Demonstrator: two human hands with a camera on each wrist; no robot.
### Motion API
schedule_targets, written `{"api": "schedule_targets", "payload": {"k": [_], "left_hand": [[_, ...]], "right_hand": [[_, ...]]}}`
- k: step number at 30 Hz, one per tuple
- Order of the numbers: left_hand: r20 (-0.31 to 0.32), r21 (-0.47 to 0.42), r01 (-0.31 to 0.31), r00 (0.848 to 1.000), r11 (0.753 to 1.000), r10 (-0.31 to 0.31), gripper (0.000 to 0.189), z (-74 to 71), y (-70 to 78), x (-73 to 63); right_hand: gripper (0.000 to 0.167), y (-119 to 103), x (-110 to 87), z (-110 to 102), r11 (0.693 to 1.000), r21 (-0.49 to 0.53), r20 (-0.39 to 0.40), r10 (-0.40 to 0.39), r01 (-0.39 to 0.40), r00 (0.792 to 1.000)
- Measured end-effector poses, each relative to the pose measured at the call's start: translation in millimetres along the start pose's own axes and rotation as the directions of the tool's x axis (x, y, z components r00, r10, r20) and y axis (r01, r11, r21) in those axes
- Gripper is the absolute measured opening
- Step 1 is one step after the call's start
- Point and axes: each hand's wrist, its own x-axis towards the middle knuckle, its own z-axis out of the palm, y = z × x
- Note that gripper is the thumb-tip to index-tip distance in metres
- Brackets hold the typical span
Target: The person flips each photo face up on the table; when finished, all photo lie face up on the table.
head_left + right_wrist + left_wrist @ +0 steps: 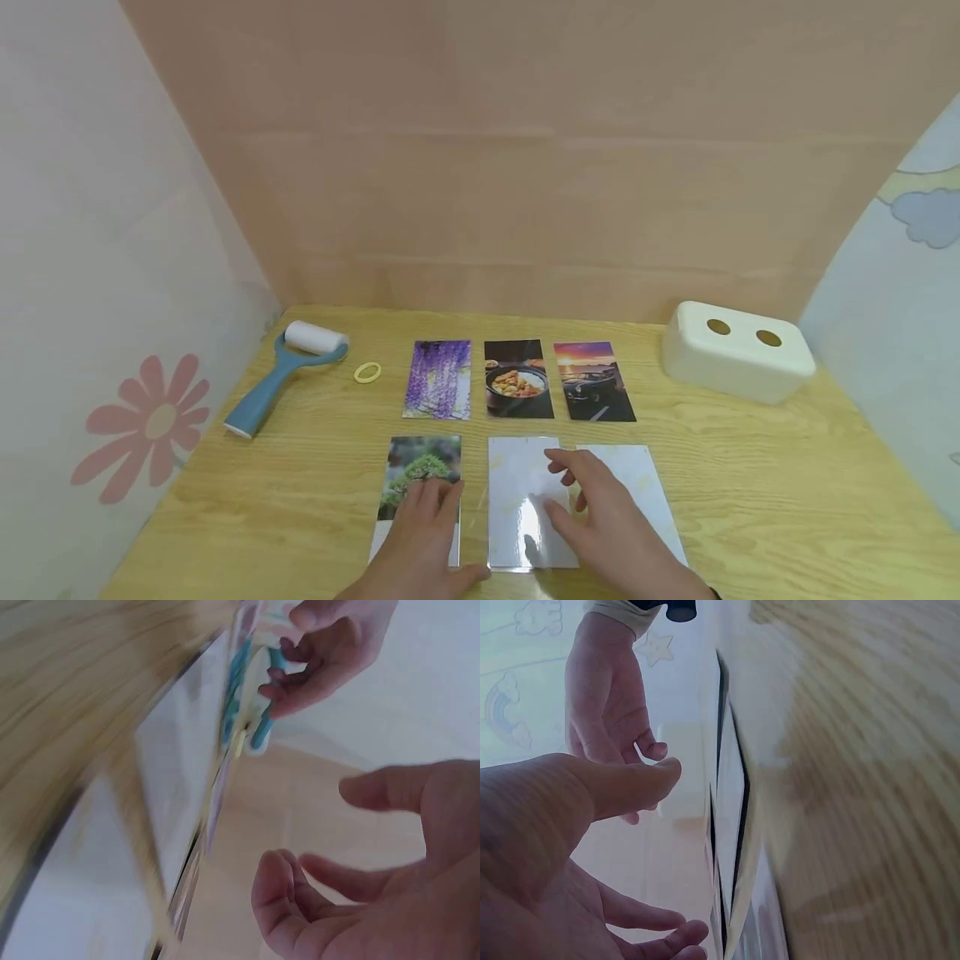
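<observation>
My left hand (423, 533) is over a card with a bonsai tree picture (408, 462), its lower end white; contact is hard to tell. The right hand (603, 517) hovers above a glossy white card (517, 500) in the middle of the near row, fingers loosely bent and holding nothing. Partly under the right forearm lies another white card (622, 467). In the left wrist view the left hand's thumb (637, 784) stands apart from its fingers, with nothing between. The right wrist view likewise shows the right hand's thumb (390, 787) away from its fingers.
Behind lie three picture cards: purple flowers (437, 379), a food bowl (517, 383) and a car at sunset (595, 383). At left are a blue-handled lint roller (277, 375) and a yellow ring (367, 372). A cream box with two holes (735, 354) stands back right.
</observation>
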Motion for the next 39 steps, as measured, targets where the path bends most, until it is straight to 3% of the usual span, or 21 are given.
{"api": "schedule_targets", "payload": {"k": [3, 7, 13, 16, 20, 24, 31, 35, 39], "left_hand": [[0.018, 0.018, -0.02, 1.0, 1.0, 0.02, 0.093, 5.6, 3.5, 2.6], [0.067, 0.016, -0.011, 0.998, 1.0, 0.01, 0.097, 10.7, 8.9, 7.4], [0.161, 0.02, 0.028, 0.986, 0.999, -0.031, 0.107, 15.2, 15.2, 13.2], [0.187, 0.035, 0.059, 0.98, 0.998, -0.064, 0.109, 16.5, 17.2, 15.3], [0.172, 0.101, 0.069, 0.981, 0.993, -0.085, 0.107, 18.5, 18.2, 18.1], [0.161, 0.158, 0.045, 0.984, 0.986, -0.07, 0.101, 19.3, 17.4, 20.4], [0.112, 0.17, -0.016, 0.994, 0.985, -0.004, 0.092, 19.9, 16.2, 20.3], [0.116, 0.14, 0.0, 0.993, 0.99, -0.017, 0.091, 20.6, 17.6, 20.7], [0.143, 0.075, 0.057, 0.987, 0.996, -0.067, 0.088, 20.8, 19.6, 22.1]], "right_hand": [[0.047, 13.4, -7.7, -7.3, 0.99, -0.141, 0.014, -0.012, 0.013, 1.0], [0.053, 28.2, -15.5, -14.0, 0.952, -0.303, 0.085, -0.012, 0.038, 0.996], [0.069, 39.6, -18.6, -14.2, 0.908, -0.411, 0.203, 0.005, 0.08, 0.979], [0.072, 42.0, -18.4, -12.7, 0.879, -0.453, 0.217, -0.05, 0.146, 0.975], [0.074, 45.7, -18.7, -11.6, 0.832, -0.498, 0.211, -0.156, 0.243, 0.965], [0.078, 46.6, -17.5, -11.3, 0.832, -0.499, 0.225, -0.144, 0.241, 0.964], [0.081, 47.8, -15.3, -9.6, 0.847, -0.485, 0.256, -0.102, 0.219, 0.961], [0.081, 47.6, -14.7, -8.3, 0.856, -0.477, 0.264, -0.078, 0.2, 0.961], [0.08, 47.2, -14.6, -7.2, 0.86, -0.475, 0.273, -0.058, 0.187, 0.96]]}}
